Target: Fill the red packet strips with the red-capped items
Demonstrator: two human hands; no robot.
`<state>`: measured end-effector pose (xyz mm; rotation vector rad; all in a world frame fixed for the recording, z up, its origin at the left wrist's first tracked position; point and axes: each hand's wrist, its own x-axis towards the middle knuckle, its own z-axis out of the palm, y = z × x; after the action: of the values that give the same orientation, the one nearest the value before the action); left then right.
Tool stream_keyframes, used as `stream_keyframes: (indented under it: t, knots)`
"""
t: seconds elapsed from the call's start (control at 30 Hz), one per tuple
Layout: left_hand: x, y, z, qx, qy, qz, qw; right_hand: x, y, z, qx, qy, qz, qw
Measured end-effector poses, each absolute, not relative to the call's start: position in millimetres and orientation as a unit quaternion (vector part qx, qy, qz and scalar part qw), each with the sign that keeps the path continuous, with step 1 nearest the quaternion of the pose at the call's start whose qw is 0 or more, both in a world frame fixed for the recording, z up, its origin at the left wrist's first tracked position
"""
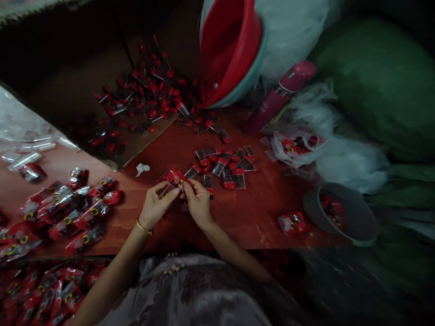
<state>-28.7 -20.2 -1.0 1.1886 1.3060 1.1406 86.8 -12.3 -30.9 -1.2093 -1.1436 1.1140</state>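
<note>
Both of my hands meet over the red table, gripping one small red plastic packet with a yellow and black print. My left hand, with a gold bangle on its wrist, pinches the packet's left side. The fingers of my right hand close on its right side. What is inside the packet I cannot make out. Just beyond my hands lies a group of small clear boxes with red caps. Filled red packets are heaped to the left of my left hand.
An open cardboard box lies at the back left with red-capped pieces spilling out. Tilted red basin, pink bottle, plastic bag and grey tub line the right. More packets fill a space below the table's edge.
</note>
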Motion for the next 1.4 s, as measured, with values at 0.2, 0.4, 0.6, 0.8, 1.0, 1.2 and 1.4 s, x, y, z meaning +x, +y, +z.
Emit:
stream_keyframes:
  t: [0.2,0.4,0.6,0.8,1.0,1.2,1.4]
  knots:
    - [-21.1,-20.5,-4.8,0.262,0.546,0.571,0.555,96.5,-17.8,-27.8,-0.493,-0.56,0.442,0.498]
    - [-29.4,-16.0,3.1,0.178,0.553,0.584,0.567,189.5,15.6,-15.7,-0.44,-0.826,0.137,0.324]
    - [-16.5,-15.2,8.3,0.103,0.52,0.54,0.654,215.8,41.6,-17.7,-0.374,-0.921,0.061,0.088]
    - [-20.6,-19.8,8.9,0.085,0.508,0.52,0.682,207.6,23.8,-34.4,-0.416,-0.869,0.137,0.23]
    - [-13.3,-19.0,10.5,0.126,0.508,0.518,0.677,192.3,-27.1,-13.9,-0.435,-0.656,0.522,0.329]
    - [-8.6,-23.1,5.1,0.198,0.517,0.518,0.653,170.9,-35.1,-5.7,-0.437,-0.533,0.649,0.321]
    - [-13.6,-23.8,3.6,0.226,0.52,0.509,0.647,164.0,-28.4,-12.3,-0.441,-0.51,0.659,0.334]
